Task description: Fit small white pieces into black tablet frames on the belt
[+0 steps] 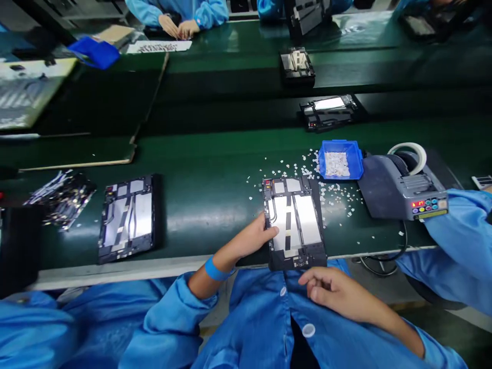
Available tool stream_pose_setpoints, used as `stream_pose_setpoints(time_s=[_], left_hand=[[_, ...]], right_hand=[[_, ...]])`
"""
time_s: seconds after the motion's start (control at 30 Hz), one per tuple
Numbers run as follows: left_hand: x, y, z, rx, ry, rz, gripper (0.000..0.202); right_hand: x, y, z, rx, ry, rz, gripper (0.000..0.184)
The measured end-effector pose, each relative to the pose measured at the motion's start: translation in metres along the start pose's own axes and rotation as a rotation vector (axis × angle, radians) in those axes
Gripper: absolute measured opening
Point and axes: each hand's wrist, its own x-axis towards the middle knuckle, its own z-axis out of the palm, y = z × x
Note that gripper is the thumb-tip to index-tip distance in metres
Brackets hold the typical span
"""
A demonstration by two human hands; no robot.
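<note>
My left hand (255, 236) grips the left side of an opened tablet (282, 220), with the thumb lying over its front edge. Silver battery cells, dark flex strips and a small board show inside it. It lies at the front of the green bench, over a dark plate or second unit that juts out on its right. Just below the tablet's lower edge, my right hand (330, 289) hovers before my blue coat. Its index finger points left and the others curl loosely; I see nothing in it.
Another opened tablet (128, 218) lies left, beside a pile of small parts (67, 197). Pale scraps surround a blue bin (341, 160) near a tape dispenser (403, 182). More tablet units (330, 111) lie farther back. Co-workers' sleeves (461, 230) flank the bench.
</note>
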Motion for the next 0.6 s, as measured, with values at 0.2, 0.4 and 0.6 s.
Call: stream_pose_setpoints(time_s=[0.2,0.4,0.6], left_hand=[[-0.016,-0.002,0.006,0.448,0.189,-0.041,0.06],[-0.028,0.0,0.01,0.478,0.097,-0.037,0.058],[0.009,0.011,-0.014,0.8,0.429,0.091,0.043]], right_hand=[[0.019,0.03,-0.044,-0.315,0.791,-0.149,0.048],[0.035,0.041,-0.034,-0.601,0.559,-0.28,0.065],[0.025,0.014,-0.052,-0.51,0.788,-0.208,0.051]])
